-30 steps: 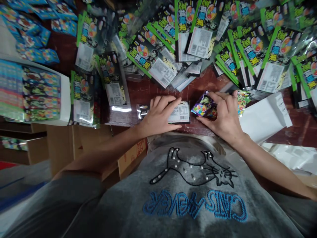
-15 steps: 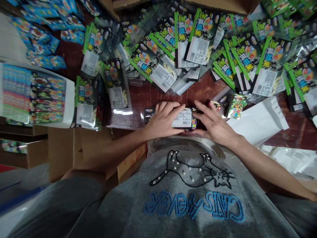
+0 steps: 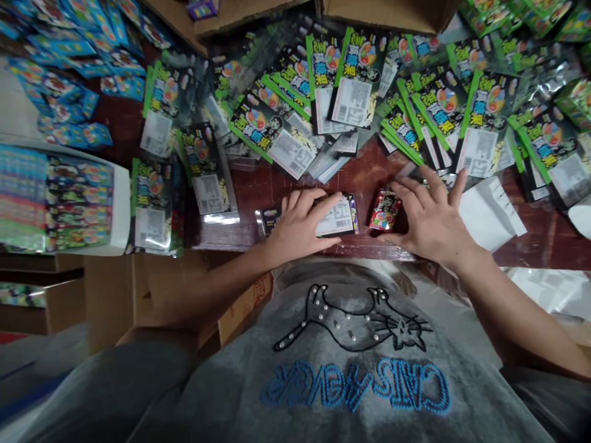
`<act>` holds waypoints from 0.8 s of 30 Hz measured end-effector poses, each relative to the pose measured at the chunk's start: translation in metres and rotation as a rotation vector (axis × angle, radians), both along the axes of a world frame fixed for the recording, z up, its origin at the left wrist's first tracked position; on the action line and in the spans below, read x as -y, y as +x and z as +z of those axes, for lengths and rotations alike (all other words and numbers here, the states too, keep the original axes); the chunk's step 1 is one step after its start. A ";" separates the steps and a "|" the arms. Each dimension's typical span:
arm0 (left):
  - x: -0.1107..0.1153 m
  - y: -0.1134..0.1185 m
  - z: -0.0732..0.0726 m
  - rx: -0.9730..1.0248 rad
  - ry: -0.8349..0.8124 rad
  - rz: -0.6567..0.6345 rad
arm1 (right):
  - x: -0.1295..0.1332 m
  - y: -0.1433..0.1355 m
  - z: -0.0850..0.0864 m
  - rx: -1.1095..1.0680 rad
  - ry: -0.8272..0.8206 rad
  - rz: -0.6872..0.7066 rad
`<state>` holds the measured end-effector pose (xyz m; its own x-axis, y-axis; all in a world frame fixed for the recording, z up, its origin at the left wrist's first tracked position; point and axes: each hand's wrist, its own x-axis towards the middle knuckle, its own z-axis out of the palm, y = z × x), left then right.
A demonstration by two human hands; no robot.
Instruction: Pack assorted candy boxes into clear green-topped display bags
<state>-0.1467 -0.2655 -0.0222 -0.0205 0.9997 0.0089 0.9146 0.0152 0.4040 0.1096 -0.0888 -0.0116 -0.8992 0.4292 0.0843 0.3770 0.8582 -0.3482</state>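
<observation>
My left hand (image 3: 300,223) rests on a black clear-edged packet (image 3: 336,220) with a white printed label, lying flat near the table's front edge. Its thumb is along the near side and its fingers curl over the far side, so it holds the packet. A purple printed edge shows at the packet's right end. Farther right, a small red printed box (image 3: 384,209) lies on the table. My right hand (image 3: 429,218) is open around the box's right side, thumb and fingers apart. Whether it touches the box I cannot tell. A green box is mostly hidden beneath that hand.
Many black-and-green packets (image 3: 355,80) with white labels cover the back of the table (image 3: 258,178). Blue boxes (image 3: 122,86) pile up back left, above a white carton (image 3: 120,206) of small boxes. White paper (image 3: 492,209) lies right. Cardboard cartons (image 3: 383,17) stand behind.
My right hand has left the packet's right end and moved right to the red box, its fingers spreading. My left hand stays on the packet. The whole view has shifted slightly.
</observation>
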 end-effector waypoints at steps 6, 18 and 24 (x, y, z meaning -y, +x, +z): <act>-0.003 -0.001 0.006 -0.007 0.035 -0.048 | -0.011 -0.009 0.009 -0.072 -0.048 0.113; 0.000 -0.008 0.003 0.062 0.080 -0.048 | -0.035 -0.012 0.030 -0.254 -0.203 0.175; 0.000 -0.002 0.008 0.069 0.140 -0.062 | -0.020 -0.016 0.012 -0.208 -0.194 0.236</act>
<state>-0.1488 -0.2654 -0.0145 0.0359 0.9883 0.1485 0.8823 -0.1011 0.4597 0.0941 -0.0686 0.0003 -0.9475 0.2380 0.2134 0.0803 0.8234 -0.5617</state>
